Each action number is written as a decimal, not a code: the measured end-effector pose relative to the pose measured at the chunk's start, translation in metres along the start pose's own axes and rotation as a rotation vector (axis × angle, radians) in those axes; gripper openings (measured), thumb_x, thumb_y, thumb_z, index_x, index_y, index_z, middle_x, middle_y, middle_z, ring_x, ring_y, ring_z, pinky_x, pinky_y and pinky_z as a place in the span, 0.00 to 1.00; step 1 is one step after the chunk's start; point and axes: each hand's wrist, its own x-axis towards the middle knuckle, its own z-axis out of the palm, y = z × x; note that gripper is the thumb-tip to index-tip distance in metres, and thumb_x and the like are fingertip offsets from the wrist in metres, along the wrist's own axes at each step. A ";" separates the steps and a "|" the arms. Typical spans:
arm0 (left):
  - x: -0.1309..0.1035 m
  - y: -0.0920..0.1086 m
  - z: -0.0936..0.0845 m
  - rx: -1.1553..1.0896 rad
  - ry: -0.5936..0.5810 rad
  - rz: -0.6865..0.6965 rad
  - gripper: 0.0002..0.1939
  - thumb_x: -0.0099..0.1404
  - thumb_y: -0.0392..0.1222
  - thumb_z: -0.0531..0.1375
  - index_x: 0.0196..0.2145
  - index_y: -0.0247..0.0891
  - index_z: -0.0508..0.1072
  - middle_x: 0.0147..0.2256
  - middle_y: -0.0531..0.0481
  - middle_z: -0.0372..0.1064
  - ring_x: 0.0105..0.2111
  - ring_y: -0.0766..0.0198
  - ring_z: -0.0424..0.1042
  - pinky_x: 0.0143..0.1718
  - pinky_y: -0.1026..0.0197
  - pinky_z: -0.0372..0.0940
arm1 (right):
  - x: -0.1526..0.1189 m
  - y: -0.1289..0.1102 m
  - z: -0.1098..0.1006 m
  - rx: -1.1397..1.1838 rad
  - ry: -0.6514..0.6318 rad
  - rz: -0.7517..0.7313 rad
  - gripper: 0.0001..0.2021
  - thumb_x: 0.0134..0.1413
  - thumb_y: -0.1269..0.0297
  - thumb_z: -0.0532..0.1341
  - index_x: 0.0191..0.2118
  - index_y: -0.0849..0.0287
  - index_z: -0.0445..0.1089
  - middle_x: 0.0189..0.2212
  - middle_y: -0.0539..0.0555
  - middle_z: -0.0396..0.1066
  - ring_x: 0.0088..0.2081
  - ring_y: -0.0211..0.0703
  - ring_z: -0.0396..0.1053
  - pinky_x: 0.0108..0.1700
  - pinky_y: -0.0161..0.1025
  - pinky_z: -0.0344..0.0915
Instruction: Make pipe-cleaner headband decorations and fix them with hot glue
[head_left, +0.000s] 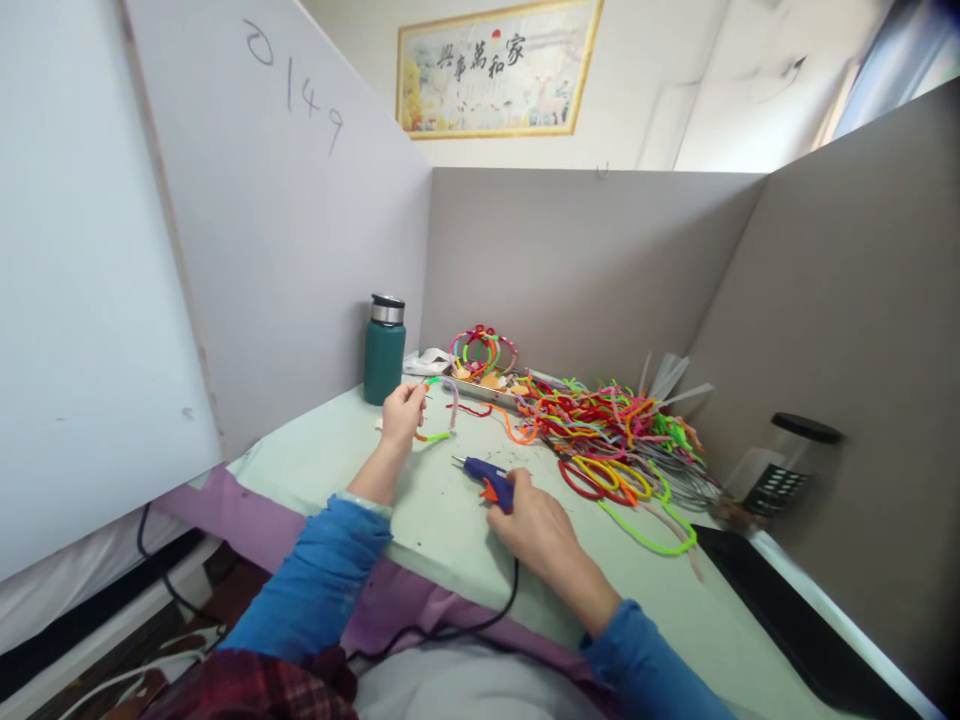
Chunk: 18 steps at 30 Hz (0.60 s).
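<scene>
A multicoloured pipe-cleaner ring (454,402), with green, lilac and orange parts, hangs from the fingers of my left hand (403,412), which is closed on its left side above the table. To the right and nearer me, my right hand (536,520) is wrapped round a blue glue gun (487,473) with an orange trigger. The gun's metal nozzle points left, below the ring and apart from it. A black cord runs down from the gun over the table's front edge.
A green bottle (384,350) stands at the back left. Behind are a metal tray (484,388) with finished rings and a large pile of pipe cleaners (600,420). A clear jar (784,465) and black mat (795,610) lie right. Grey partitions (585,270) enclose the table.
</scene>
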 end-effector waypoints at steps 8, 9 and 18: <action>-0.004 0.002 -0.003 -0.217 -0.140 -0.063 0.13 0.51 0.46 0.65 0.25 0.34 0.68 0.21 0.57 0.59 0.15 0.77 0.51 0.17 0.68 0.53 | -0.001 0.044 -0.006 0.979 -0.054 0.305 0.23 0.42 0.62 0.61 0.47 0.60 0.60 0.18 0.45 0.65 0.16 0.39 0.65 0.19 0.35 0.60; -0.004 0.002 -0.003 -0.256 -0.165 -0.060 0.13 0.51 0.46 0.65 0.26 0.34 0.68 0.21 0.57 0.59 0.15 0.77 0.51 0.17 0.68 0.52 | -0.002 0.043 -0.011 1.055 -0.022 0.284 0.22 0.41 0.62 0.62 0.46 0.60 0.61 0.18 0.44 0.64 0.17 0.39 0.64 0.19 0.34 0.61; -0.013 0.003 0.003 -0.402 -0.358 -0.164 0.14 0.52 0.46 0.66 0.27 0.33 0.68 0.21 0.57 0.58 0.16 0.77 0.51 0.18 0.68 0.50 | 0.015 0.020 -0.041 1.566 0.172 0.032 0.13 0.37 0.63 0.66 0.31 0.60 0.66 0.19 0.44 0.59 0.20 0.31 0.57 0.18 0.30 0.58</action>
